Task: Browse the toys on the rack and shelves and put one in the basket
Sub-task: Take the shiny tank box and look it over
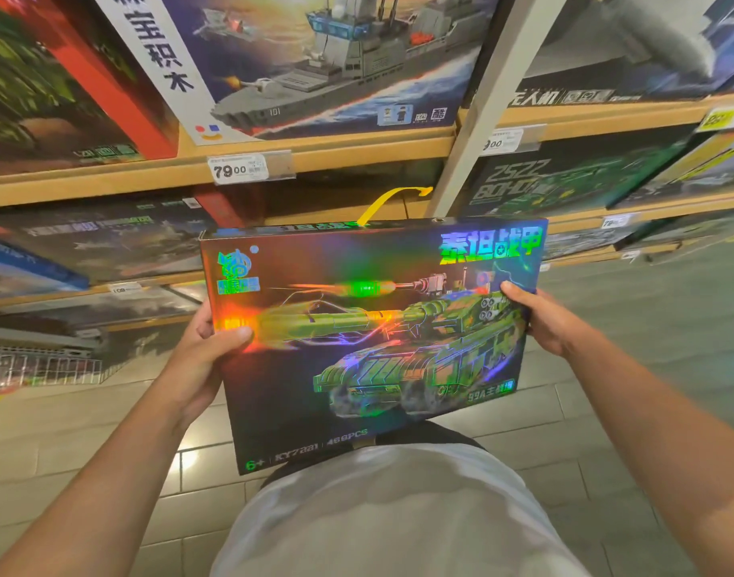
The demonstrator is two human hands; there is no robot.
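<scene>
Holographic tank box (373, 339) held up for a look, off the shelves (357, 149).
Left hand (205, 347) and right hand (542, 318) grip its side edges, thumbs over the front, tilting the cover readable; no basket in view.

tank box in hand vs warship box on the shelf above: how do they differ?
The tank box is held off the shelf by the left hand and right hand, one at each side edge; the warship box stands on the shelf.
The tank box has a shiny rainbow finish; the warship box is matte, with a white side band.
The tank box has a yellow handle; none shows on the warship box.
Both are boxed military toys.
</scene>
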